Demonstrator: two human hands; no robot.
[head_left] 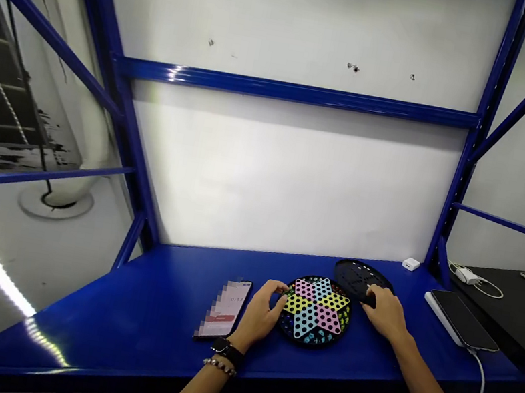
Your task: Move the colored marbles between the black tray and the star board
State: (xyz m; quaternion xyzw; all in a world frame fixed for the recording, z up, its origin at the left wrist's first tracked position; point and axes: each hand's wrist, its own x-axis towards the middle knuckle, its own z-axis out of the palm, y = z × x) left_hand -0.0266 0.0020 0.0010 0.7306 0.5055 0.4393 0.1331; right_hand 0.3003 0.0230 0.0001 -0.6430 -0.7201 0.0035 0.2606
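Note:
A round Chinese checkers board (306, 316) with a black rim lies on the blue tabletop. Its star has pink, blue and yellow points full of holes, and colourful marbles sit in the pockets around it. My left hand (264, 315) grips the board's left edge with bent thumb and fingers. Just behind and to the right of the board is a round black lid (355, 275) with slots along its far side. Its near right edge is pinched in my right hand (383, 309), whose fingertips are partly hidden.
Left of my left hand lies a phone (225, 308) with a lit screen. Another phone (464, 319) rests on a white box at the right, with a white cable (481, 391) hanging down. A small white case (411, 264) stands near the blue frame post (458, 183).

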